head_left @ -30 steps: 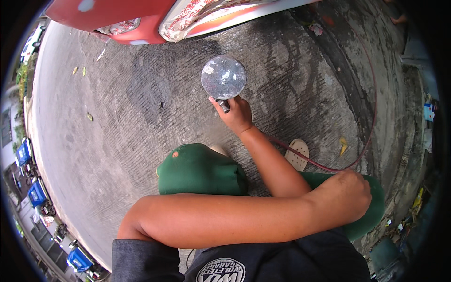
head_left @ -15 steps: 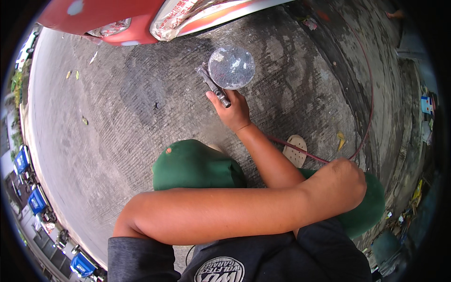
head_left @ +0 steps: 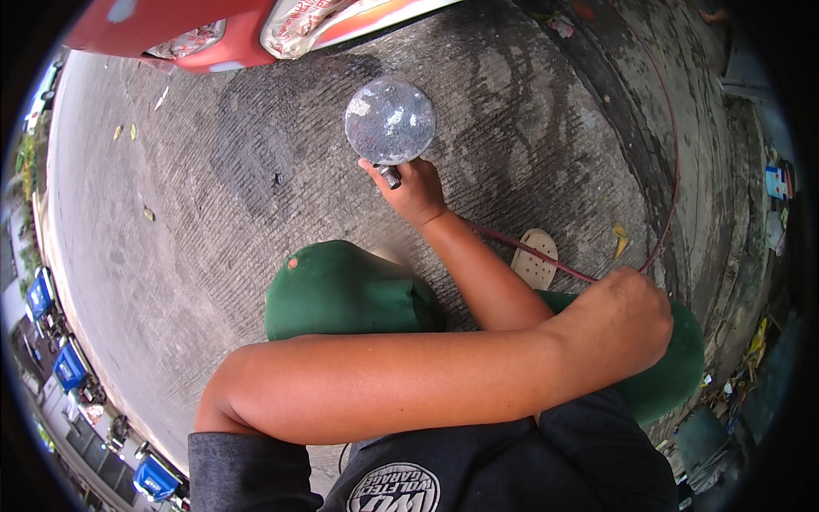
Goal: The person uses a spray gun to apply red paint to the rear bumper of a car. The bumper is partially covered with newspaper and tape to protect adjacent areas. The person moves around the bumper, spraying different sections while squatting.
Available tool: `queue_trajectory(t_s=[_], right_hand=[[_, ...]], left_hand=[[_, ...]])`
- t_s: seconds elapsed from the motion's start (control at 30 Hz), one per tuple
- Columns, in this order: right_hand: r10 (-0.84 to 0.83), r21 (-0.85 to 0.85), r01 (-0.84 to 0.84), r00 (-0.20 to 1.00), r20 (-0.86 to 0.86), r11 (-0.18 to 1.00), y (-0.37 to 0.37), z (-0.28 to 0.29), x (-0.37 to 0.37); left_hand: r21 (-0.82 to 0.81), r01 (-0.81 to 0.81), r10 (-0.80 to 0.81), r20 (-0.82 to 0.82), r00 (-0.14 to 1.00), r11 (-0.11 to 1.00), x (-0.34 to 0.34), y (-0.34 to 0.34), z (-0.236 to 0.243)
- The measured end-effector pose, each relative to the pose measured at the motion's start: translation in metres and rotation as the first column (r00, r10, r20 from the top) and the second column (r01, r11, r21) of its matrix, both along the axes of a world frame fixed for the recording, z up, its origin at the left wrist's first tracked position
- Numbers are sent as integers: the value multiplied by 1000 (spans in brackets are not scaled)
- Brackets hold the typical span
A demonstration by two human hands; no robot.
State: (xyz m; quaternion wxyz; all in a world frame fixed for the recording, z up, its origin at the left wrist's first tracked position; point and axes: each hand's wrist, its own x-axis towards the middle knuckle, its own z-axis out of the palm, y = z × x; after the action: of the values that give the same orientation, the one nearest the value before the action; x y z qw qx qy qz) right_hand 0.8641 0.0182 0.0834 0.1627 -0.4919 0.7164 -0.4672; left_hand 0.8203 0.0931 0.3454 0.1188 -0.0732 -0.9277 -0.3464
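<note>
Silvery and round, the reflector dish (head_left: 390, 119) sits out on the grey concrete ground (head_left: 213, 222) just below the red car bumper (head_left: 196, 34), and your right hand (head_left: 415, 189) is right at its near edge, grip closed around a short dark tool (head_left: 390, 177) whose tip touches the dish's rim. Your left hand (head_left: 627, 320) is curled into a loose fist across your body, resting by your green-clad knee (head_left: 341, 290); whether it holds anything, you can't tell from here. The dish looks glittery, faceted inside, its face turned up, whole and lying flat. As for progress, it reads as mid-job: the dish lies apart from the car, the tool is only just engaged at its edge. A red hose (head_left: 657, 171) loops behind, beside a pale sandal (head_left: 536, 258).
</note>
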Motion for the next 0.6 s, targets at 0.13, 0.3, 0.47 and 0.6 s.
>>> queue_trajectory(t_s=[0.13, 0.3, 0.47, 0.6], right_hand=[[35, -74, -35, 999, -2, 997, -3, 4, 7], [49, -41, -50, 999, -8, 998, -3, 1, 8], [-66, -1, 67, 994, 83, 998, 4, 2, 0], [-156, 42, 151, 972, 173, 988, 5, 15, 0]], left_hand=[[-9, -4, 4, 0, 1000, 1000, 1, 0, 4], [-37, 8, -8, -7, 1000, 999, 0, -1, 3], [-7, 22, -22, -9, 1000, 1000, -3, 6, 2], [-32, 37, -36, 22, 999, 999, -1, 7, 6]])
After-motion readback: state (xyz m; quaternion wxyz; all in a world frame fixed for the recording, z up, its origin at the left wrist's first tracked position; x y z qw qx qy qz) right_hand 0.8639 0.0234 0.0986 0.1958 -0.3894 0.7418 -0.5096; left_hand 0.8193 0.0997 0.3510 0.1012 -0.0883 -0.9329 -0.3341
